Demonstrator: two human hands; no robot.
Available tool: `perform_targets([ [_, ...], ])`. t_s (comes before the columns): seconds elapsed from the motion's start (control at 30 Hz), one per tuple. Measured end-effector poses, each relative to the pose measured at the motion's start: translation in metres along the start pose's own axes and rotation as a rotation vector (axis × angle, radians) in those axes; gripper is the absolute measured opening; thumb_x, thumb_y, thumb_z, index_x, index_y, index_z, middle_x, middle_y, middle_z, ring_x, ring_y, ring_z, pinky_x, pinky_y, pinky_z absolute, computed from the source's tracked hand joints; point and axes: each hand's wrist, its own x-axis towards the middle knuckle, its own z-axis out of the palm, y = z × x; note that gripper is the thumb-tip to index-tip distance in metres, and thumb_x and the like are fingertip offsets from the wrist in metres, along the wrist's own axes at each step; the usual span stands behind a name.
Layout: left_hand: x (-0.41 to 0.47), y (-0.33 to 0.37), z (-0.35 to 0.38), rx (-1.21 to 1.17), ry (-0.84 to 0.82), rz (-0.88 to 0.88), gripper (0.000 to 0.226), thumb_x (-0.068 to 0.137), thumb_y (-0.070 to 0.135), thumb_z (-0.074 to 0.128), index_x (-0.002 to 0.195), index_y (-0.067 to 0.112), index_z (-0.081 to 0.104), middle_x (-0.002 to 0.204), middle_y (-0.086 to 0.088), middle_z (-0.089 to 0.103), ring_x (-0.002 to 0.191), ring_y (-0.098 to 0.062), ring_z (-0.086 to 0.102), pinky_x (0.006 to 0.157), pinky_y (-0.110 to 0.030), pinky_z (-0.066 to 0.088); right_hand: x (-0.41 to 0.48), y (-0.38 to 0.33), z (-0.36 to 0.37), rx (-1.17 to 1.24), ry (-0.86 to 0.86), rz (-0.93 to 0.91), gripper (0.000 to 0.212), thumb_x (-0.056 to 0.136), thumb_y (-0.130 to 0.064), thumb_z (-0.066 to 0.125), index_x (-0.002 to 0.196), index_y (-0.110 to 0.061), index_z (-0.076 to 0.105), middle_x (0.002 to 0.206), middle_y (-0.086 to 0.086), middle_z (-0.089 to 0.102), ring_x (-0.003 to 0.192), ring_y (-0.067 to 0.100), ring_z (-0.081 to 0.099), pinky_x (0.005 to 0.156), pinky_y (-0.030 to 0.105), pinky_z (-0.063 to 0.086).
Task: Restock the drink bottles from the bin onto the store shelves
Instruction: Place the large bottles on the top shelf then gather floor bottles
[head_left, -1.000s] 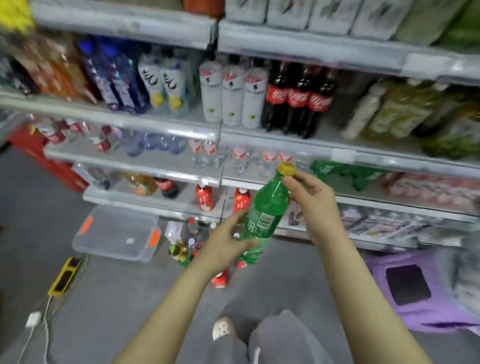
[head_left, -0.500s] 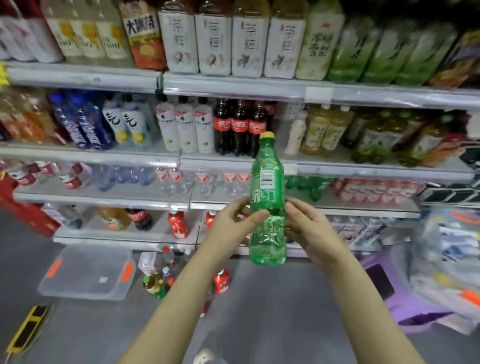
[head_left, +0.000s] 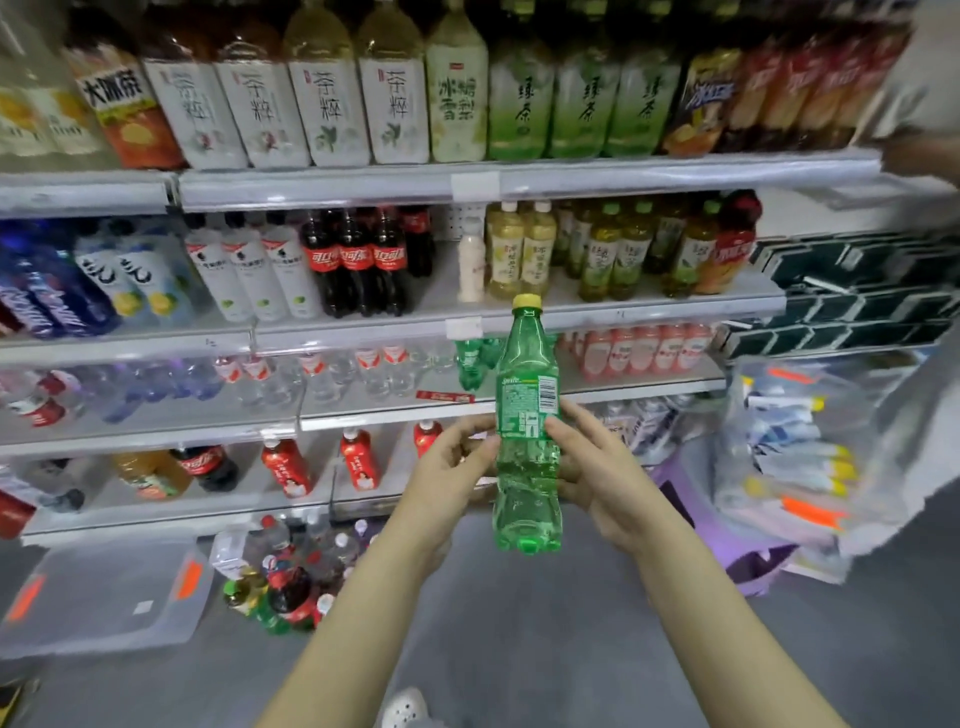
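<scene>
Head view: your left hand (head_left: 451, 462) and right hand (head_left: 597, 462) grip the green Sprite bottle (head_left: 527, 431) from both sides, upright, yellow cap up, in mid-air before the shelves (head_left: 571, 314). Bin (head_left: 228, 551) of bottles on the floor, lower left.

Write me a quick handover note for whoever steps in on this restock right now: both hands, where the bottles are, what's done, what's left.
Left hand: holds the green Sprite bottle at its middle, from the left.
Right hand: holds the same bottle from the right.
Bottle: upright, yellow cap on, in the air in front of the shelves.
Done: this bottle is picked up, not yet shelved.
Left: matching green bottles stand on the third visible shelf down, probably its spot. Then work through the heap of bottles on the floor beside the clear bin.
</scene>
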Motion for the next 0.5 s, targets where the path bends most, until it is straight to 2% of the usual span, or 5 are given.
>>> perform_targets([
  [0.1,0.005,-0.002,0.002,-0.033,-0.071,-0.078,0.024,0.095,0.016,0.058,0.118,0.020,0.064,0.106,-0.003,0.073,0.089,-0.015,0.069,0.071,-0.030,0.057,0.001,0.006,-0.006,0.035,-0.006,0.020,0.043,0.089,-0.026,0.065,0.131,-0.025,0.058,0.117,0.007,0.072,0.097,0.027,0.070,0.089,0.049,0.054],
  [0.2,0.016,-0.002,-0.003,-0.018,-0.115,-0.103,0.025,0.094,0.015,0.059,0.119,0.017,0.066,0.110,-0.003,0.073,0.095,-0.013,0.070,0.069,-0.027,0.056,0.007,0.011,-0.006,0.029,0.031,0.049,0.062,0.072,-0.032,0.076,0.130,-0.021,0.056,0.115,0.010,0.072,0.102,0.027,0.070,0.093,0.054,0.054],
  [0.27,0.025,-0.004,-0.007,-0.014,-0.135,-0.101,0.024,0.095,0.014,0.058,0.117,0.021,0.067,0.109,0.000,0.073,0.095,-0.010,0.070,0.069,-0.025,0.056,0.016,0.016,-0.005,0.076,0.071,0.083,0.053,0.078,-0.025,0.073,0.126,-0.014,0.055,0.113,0.014,0.070,0.091,0.027,0.071,0.087,0.053,0.054],
  [0.37,0.040,-0.008,-0.015,-0.072,-0.158,-0.118,0.028,0.099,0.009,0.050,0.119,0.025,0.062,0.098,0.005,0.075,0.086,-0.007,0.071,0.067,-0.023,0.056,0.031,0.020,0.002,0.194,0.095,0.140,0.034,0.097,-0.016,0.056,0.128,-0.004,0.052,0.104,0.018,0.066,0.078,0.024,0.067,0.072,0.041,0.057],
  [0.5,0.063,-0.015,-0.029,-0.047,-0.157,-0.097,0.040,0.097,0.006,0.053,0.133,0.025,0.056,0.111,-0.001,0.071,0.092,-0.011,0.067,0.069,-0.023,0.054,0.055,0.033,0.012,0.218,0.097,0.161,0.045,0.097,-0.033,0.050,0.130,-0.004,0.056,0.114,0.019,0.068,0.096,0.030,0.067,0.078,0.043,0.057],
])
